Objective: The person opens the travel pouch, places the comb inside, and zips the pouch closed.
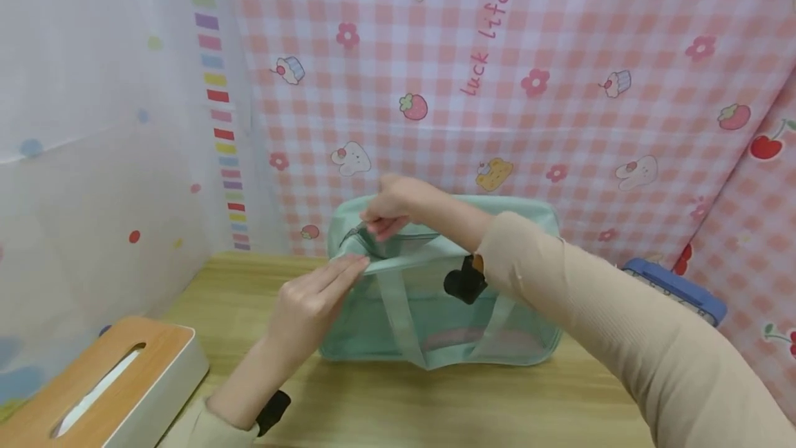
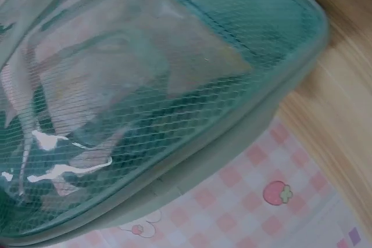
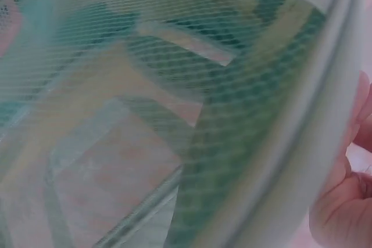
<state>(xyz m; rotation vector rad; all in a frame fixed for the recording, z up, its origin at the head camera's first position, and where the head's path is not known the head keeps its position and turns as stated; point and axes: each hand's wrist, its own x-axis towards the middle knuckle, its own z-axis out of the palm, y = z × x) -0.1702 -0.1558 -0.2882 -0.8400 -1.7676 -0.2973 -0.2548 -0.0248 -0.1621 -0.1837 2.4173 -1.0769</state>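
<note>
A mint-green see-through mesh bag with a zipped top and a pale strap stands upright on the wooden table, its top partly open. At its upper left front edge my left hand grips the rim, thumb hidden. Over the left part of the opening, my right hand has its fingers curled at the zipper; the pull itself is hidden. Close up in the left wrist view are the bag's mesh side and piped edge. In the right wrist view, curled right fingers show beside the bag's rim.
A tissue box with a wooden lid stands at the front left of the table. Behind my right forearm, a blue-edged case is partly hidden. A pink checked cloth hangs directly behind the bag.
</note>
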